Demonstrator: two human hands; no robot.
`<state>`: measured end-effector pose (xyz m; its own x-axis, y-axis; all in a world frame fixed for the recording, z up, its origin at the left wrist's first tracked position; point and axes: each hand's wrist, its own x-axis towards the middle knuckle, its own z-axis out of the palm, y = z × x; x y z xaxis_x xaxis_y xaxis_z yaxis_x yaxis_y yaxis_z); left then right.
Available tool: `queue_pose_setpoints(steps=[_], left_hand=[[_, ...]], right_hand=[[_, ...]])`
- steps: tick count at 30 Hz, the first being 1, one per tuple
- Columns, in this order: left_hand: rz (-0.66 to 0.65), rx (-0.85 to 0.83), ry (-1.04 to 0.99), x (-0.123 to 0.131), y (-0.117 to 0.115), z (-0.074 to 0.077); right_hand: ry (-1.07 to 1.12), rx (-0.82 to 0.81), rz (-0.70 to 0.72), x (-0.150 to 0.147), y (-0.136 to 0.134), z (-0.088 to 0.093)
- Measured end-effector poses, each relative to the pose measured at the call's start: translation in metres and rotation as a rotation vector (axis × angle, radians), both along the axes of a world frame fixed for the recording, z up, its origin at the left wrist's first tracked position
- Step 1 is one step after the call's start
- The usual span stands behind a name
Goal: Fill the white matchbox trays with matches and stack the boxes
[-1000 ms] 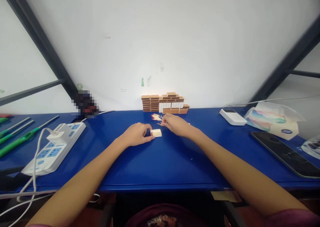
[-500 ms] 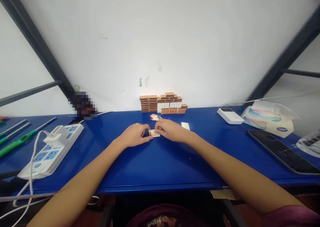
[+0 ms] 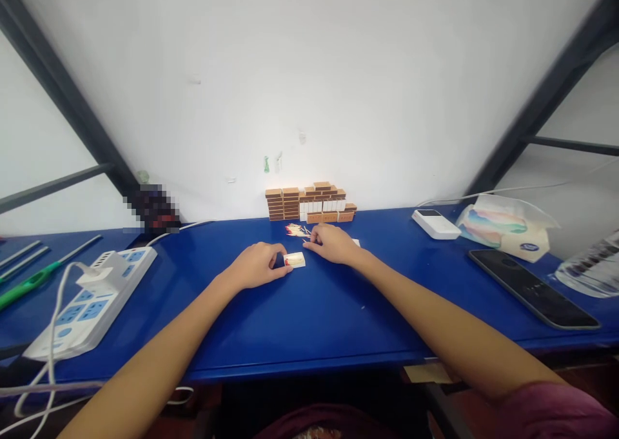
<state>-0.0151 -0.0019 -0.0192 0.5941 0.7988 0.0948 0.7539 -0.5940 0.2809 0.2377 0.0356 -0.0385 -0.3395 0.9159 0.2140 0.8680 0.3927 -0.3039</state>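
Note:
My left hand point(image 3: 256, 265) grips the left end of a small white matchbox tray point(image 3: 298, 264) between thumb and fingers. Several red-tipped matches lie inside the tray, which rests on the blue table. Just beyond and to the right, my right hand point(image 3: 331, 243) is closed in a pinch, with a thin matchstick point(image 3: 305, 240) showing at its fingertips. A loose pile of red-tipped matches point(image 3: 296, 230) lies beside those fingers. Mostly hidden behind the right wrist is a small white object point(image 3: 356, 242).
Stacked matchboxes point(image 3: 284, 204) stand against the wall behind the pile. On the left are a power strip point(image 3: 104, 303) with white cables and green-handled tools point(image 3: 33, 284). A white device point(image 3: 436, 225), a tissue pack point(image 3: 507, 226) and a phone point(image 3: 532, 287) lie right.
My right hand has moved away from the tray, back towards the match pile. My left hand still holds the tray. The view has shifted slightly.

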Motion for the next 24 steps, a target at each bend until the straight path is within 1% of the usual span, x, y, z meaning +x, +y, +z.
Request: queue_pose_setpoints(steps=[3,7,12,19,24], left_hand=[[0.006,0.000,0.010,0.000,0.000,0.000],[0.003,0.008,0.018,0.001,-0.001,0.001],[0.009,0.010,0.011,0.000,-0.002,0.003],[0.003,0.009,0.007,0.000,-0.001,0.001],[0.021,-0.004,-0.003,-0.001,0.000,0.001]], right_hand=[[-0.044,0.006,0.001,-0.003,0.001,-0.004],[-0.092,-0.020,-0.009,0.005,0.006,-0.003],[-0.045,-0.015,0.005,0.012,0.012,-0.004],[0.008,0.003,-0.003,0.011,0.018,-0.011],[0.031,0.014,0.008,0.011,0.018,-0.012]])
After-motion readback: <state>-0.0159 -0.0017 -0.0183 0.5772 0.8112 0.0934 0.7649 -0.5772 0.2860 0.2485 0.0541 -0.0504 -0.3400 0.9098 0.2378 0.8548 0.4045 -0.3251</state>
